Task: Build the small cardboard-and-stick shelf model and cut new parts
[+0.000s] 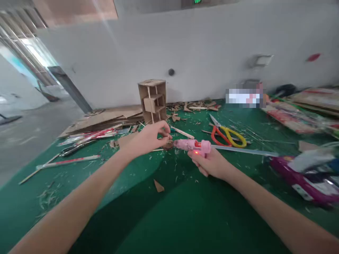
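My right hand (212, 164) is wrapped round the handle of a pink hot glue gun (191, 144), whose small red light glows. A long translucent glue stick (243, 151) runs out of its back end to the right. The nozzle points left, close to the fingertips of my left hand (152, 137). That hand is closed in a pinch; whatever lies between its fingers is too small to make out. A small brown piece (167, 145) shows just below the fingertips. Behind my left hand an upright cardboard shelf-like box (153, 100) with thin stick posts stands near the wall.
Orange-and-yellow-handled scissors (225, 132) lie right of the glue gun. Flat cardboard sheets (106, 119), packaged sticks (91, 137) and a red-marked strip (70, 161) lie left. Cardboard scraps (196, 106) line the wall. A purple object (299, 180) sits at right, a cardboard triangle (159, 186) in front.
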`<action>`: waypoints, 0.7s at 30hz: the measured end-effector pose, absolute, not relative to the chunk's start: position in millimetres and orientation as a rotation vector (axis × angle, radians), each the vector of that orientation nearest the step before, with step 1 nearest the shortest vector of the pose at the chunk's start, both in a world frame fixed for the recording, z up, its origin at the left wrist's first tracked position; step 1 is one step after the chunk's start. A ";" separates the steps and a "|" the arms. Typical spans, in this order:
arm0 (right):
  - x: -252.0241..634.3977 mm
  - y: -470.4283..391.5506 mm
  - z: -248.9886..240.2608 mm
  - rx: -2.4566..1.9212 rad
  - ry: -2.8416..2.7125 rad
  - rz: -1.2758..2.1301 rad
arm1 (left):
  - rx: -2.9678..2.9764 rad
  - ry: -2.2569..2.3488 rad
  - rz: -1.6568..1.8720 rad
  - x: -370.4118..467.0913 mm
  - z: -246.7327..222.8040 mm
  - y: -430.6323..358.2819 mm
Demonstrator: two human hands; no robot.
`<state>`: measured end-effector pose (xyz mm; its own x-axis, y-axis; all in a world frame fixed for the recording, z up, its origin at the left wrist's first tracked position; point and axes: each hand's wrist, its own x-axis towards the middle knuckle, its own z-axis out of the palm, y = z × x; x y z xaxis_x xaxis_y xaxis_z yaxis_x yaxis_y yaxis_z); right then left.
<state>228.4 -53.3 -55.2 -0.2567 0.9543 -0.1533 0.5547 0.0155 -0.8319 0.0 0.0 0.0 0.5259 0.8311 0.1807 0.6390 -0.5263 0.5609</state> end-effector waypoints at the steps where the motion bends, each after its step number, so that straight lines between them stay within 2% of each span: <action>1: 228.4 -53.4 -55.4 -1.551 -1.841 1.147 | 2.344 1.197 0.609 0.0 -0.3 -0.2; 21: 231.7 -53.3 -62.8 -1.515 -1.834 1.152 | 2.423 1.201 0.644 1.8 2.7 -0.4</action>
